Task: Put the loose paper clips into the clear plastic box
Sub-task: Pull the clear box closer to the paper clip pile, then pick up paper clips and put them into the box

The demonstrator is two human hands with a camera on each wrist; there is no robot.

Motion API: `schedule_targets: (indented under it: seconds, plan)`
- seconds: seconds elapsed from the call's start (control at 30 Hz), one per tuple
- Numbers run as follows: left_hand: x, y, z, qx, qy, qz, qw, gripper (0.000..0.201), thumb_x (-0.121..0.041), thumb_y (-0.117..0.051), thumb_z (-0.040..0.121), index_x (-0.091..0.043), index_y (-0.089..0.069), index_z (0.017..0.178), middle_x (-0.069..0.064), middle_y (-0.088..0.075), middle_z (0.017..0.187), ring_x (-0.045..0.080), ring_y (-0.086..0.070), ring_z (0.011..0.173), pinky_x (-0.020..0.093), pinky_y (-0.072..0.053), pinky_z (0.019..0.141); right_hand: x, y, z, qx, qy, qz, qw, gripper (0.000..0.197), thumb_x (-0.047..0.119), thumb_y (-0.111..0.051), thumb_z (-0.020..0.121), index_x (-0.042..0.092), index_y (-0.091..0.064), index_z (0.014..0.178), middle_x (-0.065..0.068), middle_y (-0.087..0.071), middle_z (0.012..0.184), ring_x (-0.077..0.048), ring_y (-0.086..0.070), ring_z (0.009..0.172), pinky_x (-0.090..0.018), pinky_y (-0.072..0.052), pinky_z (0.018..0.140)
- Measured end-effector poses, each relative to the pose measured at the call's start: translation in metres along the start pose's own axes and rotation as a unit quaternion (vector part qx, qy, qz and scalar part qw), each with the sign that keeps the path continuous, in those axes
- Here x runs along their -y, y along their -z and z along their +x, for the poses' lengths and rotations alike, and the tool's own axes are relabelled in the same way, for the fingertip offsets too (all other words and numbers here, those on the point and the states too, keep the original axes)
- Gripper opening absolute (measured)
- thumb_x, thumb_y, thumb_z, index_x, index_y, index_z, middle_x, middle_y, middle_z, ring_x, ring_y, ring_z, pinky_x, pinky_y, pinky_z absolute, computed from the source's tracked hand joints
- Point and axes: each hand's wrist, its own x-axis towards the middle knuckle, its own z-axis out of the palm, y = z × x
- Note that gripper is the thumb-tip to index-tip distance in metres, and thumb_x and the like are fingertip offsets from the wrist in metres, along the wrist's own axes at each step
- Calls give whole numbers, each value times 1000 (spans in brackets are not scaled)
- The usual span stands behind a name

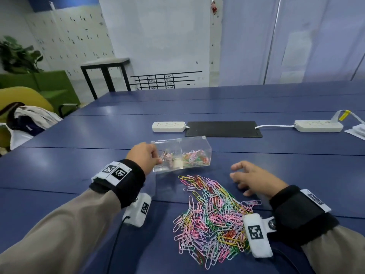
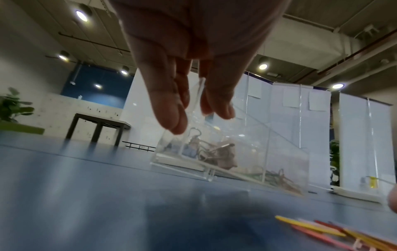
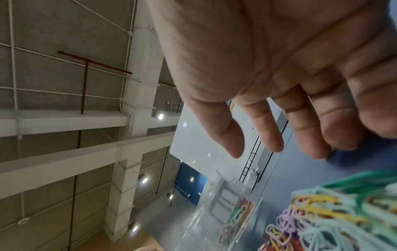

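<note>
The loose paper clips (image 1: 212, 218) lie in a many-coloured heap on the blue table (image 1: 59, 175), near the person, and just beyond them stands the clear plastic box (image 1: 181, 154), tilted, with coloured clips in its right compartment and binder clips (image 1: 167, 156) in its left. The left hand (image 1: 145, 157) pinches the box's left wall between thumb and fingers, while the right hand (image 1: 256, 179) hovers low just right of the heap, fingers spread and relaxed, holding nothing. Farther off lie two white power strips (image 1: 168, 126) and a black mat (image 1: 223, 129).
</note>
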Motion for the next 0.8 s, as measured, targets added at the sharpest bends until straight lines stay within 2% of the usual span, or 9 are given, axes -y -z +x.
schedule_targets:
  seconds: [0.1,0.2,0.37,0.47,0.57,0.63,0.73,0.8]
  plan:
    - [24,9,-10,1,29,44,999,37,-24,-66,78,-21,-38,55,-5,-43,59,23,-48,72,26,-31,63,6,-11,6,31,5,-62,998,18,28,-56,88,22,-54,104,-8,-57,94,-17,-49,75,-30,-46,59]
    - [38,14,-19,5,54,61,997,35,-25,-66,78,-21,-39,55,-6,-44,59,23,-49,73,26,-32,63,9,-18,6,63,7,-99,993,18,31,-55,88,24,-55,105,-3,-58,94,-15,-50,75,-27,-46,61]
    - [42,9,-40,81,51,147,984,36,-36,-60,81,-21,-37,57,-7,-43,60,22,-49,74,25,-35,66,13,-20,-2,115,28,-134,984,23,35,-53,90,26,-55,110,8,-54,88,-9,-49,74,-24,-42,65]
    - [39,5,-53,115,44,167,978,36,-38,-60,81,-21,-39,56,-6,-43,59,21,-48,71,24,-34,64,14,-22,-2,136,44,-129,981,22,33,-53,90,27,-57,111,10,-57,88,-7,-49,73,-23,-41,66]
    - [30,10,-62,132,-7,176,975,33,-40,-57,82,-19,-45,60,-6,-43,58,20,-48,70,25,-32,58,14,-27,-2,162,57,-69,983,20,25,-54,90,25,-59,110,-1,-63,94,-10,-52,75,-26,-42,66]
    - [18,18,-69,136,-53,152,978,26,-42,-56,84,-19,-56,70,-6,-45,59,18,-47,66,27,-32,57,16,-29,-5,168,70,-16,983,22,17,-53,91,17,-58,113,-5,-65,94,-13,-56,76,-24,-46,64]
    - [-5,28,-75,106,-105,77,986,16,-38,-58,84,-22,-61,81,-10,-43,56,4,-41,54,22,-31,52,19,-26,-5,112,97,0,989,21,12,-53,91,12,-58,112,-6,-64,93,-14,-57,75,-23,-49,59]
    - [-20,28,-75,110,-136,38,984,11,-34,-60,83,-23,-60,84,-9,-47,58,1,-42,54,18,-32,53,17,-21,-1,57,105,-19,993,18,12,-52,91,16,-59,108,-3,-61,94,-15,-56,80,-24,-48,62]
